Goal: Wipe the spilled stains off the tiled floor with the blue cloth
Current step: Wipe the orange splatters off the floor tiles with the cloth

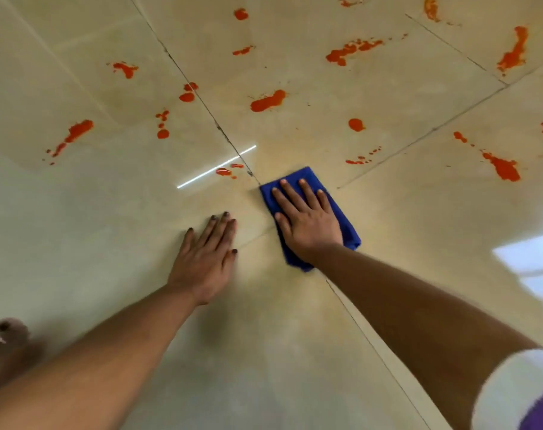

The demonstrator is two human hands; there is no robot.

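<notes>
A folded blue cloth (348,225) lies flat on the glossy beige tiled floor (115,231) near where the grout lines cross. My right hand (307,221) presses down on the cloth, palm flat and fingers spread. My left hand (206,259) rests flat on the bare tile just left of the cloth, holding nothing. Several orange-red stains spread over the tiles beyond the hands, among them a small one (224,171) just ahead and left of the cloth, a blob (268,101) farther up, and a long streak (501,166) at the right.
Dark grout lines (220,128) run diagonally across the floor. A bare foot (4,339) shows at the lower left edge. A window reflection (534,262) glares on the tile at the right. The tiles around and below the hands show no stains.
</notes>
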